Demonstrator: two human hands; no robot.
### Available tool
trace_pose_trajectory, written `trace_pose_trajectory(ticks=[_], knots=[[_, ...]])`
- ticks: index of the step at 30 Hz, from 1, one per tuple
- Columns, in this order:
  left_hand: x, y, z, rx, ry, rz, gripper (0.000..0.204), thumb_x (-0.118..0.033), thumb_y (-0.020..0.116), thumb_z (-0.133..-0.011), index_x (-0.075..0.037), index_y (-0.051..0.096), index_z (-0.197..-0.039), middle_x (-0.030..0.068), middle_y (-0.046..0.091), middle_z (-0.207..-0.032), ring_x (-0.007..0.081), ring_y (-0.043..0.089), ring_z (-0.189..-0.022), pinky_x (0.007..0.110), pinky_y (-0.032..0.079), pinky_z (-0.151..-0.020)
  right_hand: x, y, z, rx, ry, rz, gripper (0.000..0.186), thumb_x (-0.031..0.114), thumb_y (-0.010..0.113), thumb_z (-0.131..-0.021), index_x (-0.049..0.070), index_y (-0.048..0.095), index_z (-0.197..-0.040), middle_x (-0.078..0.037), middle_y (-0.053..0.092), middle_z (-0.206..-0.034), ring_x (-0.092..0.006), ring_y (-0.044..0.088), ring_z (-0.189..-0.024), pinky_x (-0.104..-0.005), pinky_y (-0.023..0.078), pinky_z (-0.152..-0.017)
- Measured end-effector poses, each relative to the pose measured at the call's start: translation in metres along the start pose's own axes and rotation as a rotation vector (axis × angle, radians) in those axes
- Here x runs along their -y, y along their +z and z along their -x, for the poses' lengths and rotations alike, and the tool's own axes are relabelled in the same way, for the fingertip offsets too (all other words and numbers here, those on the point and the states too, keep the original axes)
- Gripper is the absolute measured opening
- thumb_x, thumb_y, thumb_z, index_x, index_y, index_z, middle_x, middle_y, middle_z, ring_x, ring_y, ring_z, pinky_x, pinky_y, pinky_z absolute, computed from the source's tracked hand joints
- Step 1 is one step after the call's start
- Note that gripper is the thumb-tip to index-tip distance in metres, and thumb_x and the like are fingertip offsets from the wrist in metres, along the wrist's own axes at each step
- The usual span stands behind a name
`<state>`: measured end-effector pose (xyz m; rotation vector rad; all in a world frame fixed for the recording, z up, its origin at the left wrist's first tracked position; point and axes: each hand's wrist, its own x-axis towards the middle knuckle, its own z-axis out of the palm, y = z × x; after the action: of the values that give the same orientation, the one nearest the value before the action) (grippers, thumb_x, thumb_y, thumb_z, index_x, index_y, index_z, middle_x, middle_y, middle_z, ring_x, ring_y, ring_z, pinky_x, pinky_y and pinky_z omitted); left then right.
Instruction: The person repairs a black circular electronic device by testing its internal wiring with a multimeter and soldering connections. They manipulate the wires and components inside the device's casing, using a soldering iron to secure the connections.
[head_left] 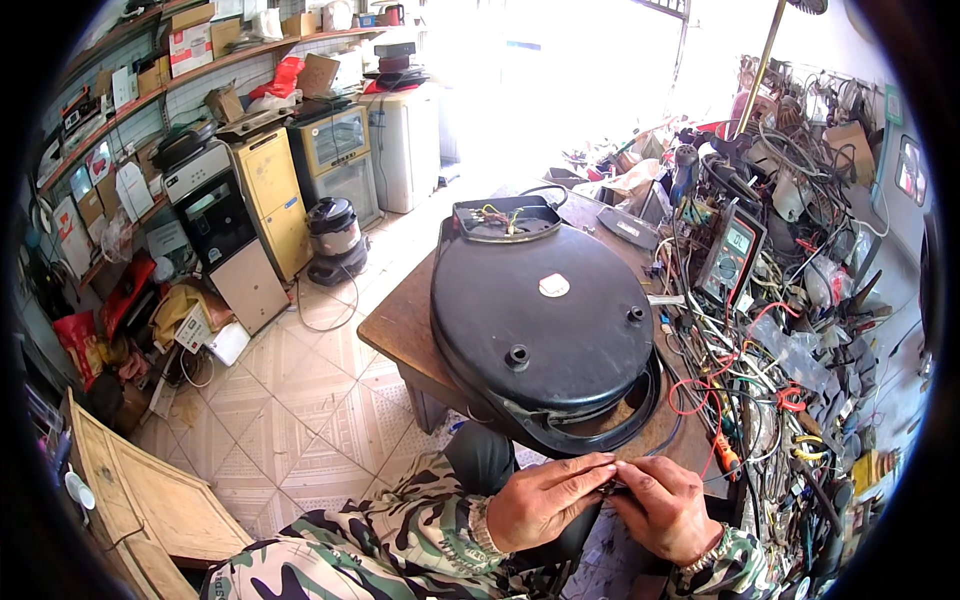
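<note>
My left hand (543, 502) and my right hand (668, 508) meet at the front edge of the workbench, fingertips pinched together. Something small and dark shows between them, too hidden to name. Just beyond lies a round black appliance (545, 320), like an electric griddle, underside up, with a curved handle (600, 440) towards me. Two short feet and a pale round sticker are on its base. At its far end an open wiring box (508, 218) shows yellow-green and other thin wires. Neither hand touches the appliance.
A multimeter (733, 255) with a lit display leans on a heap of cables and parts (800, 400) along the right. Red leads (690, 390) and an orange-handled tool (725, 452) lie nearby. A wooden cabinet (150, 480) stands at the lower left; appliances and shelves (270, 45) line the far left.
</note>
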<state>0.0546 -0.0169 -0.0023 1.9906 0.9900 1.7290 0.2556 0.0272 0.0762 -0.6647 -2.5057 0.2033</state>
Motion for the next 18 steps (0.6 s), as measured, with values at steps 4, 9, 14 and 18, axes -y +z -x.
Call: trace_pose_trajectory(ticks=[4,9,14,18], knots=[[0.0,0.008,0.0,-0.005,-0.056,0.059,0.05,-0.002,0.075,-0.091,0.002,0.057,-0.137,0.021,0.067,-0.131,0.035,0.071,-0.114,0.039,0.059,-0.095,-0.001,-0.006,0.0,0.019,0.023,-0.031,0.046,0.008,0.087,-0.072,0.003,0.071,-0.115,-0.015,0.07,-0.099,-0.033,0.072,-0.081,-0.0401,0.058,-0.069],[0.003,0.014,-0.004,0.028,-0.063,0.145,0.046,0.002,0.078,-0.086,0.003,0.056,-0.127,0.0229,0.068,-0.13,0.0369,0.069,-0.118,0.04,0.06,-0.096,-0.004,-0.012,-0.002,0.005,0.032,-0.061,0.043,0.009,0.088,-0.072,0.004,0.073,-0.112,-0.014,0.07,-0.1,-0.0327,0.072,-0.083,-0.0394,0.058,-0.07],[0.003,0.02,-0.005,0.047,-0.065,0.142,0.046,0.006,0.074,-0.087,0.003,0.057,-0.129,0.0238,0.066,-0.133,0.0377,0.067,-0.122,0.041,0.058,-0.099,-0.01,-0.014,-0.002,0.019,0.023,-0.039,0.041,0.008,0.086,-0.071,0.003,0.072,-0.11,-0.014,0.071,-0.102,-0.0319,0.073,-0.084,-0.0393,0.059,-0.07],[0.006,0.025,-0.004,0.07,-0.067,0.13,0.049,0.007,0.073,-0.087,0.003,0.056,-0.133,0.0246,0.065,-0.135,0.0381,0.066,-0.124,0.042,0.056,-0.102,-0.013,-0.015,-0.002,0.008,-0.045,0.03,0.038,0.007,0.084,-0.07,0.002,0.072,-0.106,-0.012,0.071,-0.102,-0.0286,0.072,-0.082,-0.0378,0.061,-0.068]])
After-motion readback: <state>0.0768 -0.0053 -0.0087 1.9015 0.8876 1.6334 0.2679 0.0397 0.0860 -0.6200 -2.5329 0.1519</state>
